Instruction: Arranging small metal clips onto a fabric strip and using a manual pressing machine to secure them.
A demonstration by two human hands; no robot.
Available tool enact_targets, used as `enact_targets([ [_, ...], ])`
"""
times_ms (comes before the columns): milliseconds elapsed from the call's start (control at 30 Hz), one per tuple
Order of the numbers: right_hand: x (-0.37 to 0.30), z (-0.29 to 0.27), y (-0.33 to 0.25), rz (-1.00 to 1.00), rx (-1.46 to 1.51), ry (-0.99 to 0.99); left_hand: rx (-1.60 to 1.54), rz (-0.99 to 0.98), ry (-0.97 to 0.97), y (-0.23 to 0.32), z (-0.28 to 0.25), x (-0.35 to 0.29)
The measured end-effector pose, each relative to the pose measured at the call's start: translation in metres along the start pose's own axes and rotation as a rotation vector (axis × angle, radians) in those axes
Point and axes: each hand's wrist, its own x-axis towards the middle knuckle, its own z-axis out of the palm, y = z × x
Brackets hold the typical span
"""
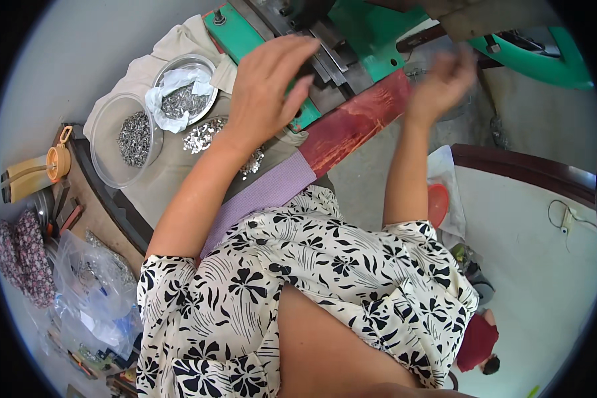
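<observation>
My left hand (266,89) is raised beside the metal die block (328,58) of a green press (371,33). Its fingers stretch toward the block with the thumb apart, and I see nothing held in it. Over on the right, my right hand (443,85) hangs near the press's right side, past the end of a worn dark red board (355,126). Motion smears its fingers, so whether it holds anything does not show. Left of my left forearm lies a pile of small shiny metal pieces (202,134), partly hidden by that arm.
Small metal parts fill a clear plastic tub (98,156) and a paper-lined metal bowl (209,109) at the left. A lilac cloth (262,192) covers the board's near end. Plastic bags (93,292) lie lower left. A person in dark red (477,341) is at the lower right.
</observation>
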Motion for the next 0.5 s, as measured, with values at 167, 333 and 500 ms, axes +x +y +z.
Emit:
enact_targets([
  [167, 0.118, -0.052, -0.007, -0.187, 0.142, 0.243, -0.068, -0.293, -0.042, 0.0, 0.021, -0.019],
  [333, 0.162, -0.056, 0.006, -0.131, 0.28, 0.101, -0.049, -0.335, 0.003, -0.001, 0.026, -0.017],
  [500, 0.16, -0.068, -0.015, -0.163, 0.105, 0.158, -0.014, -0.356, 0.004, 0.0, 0.031, -0.017],
])
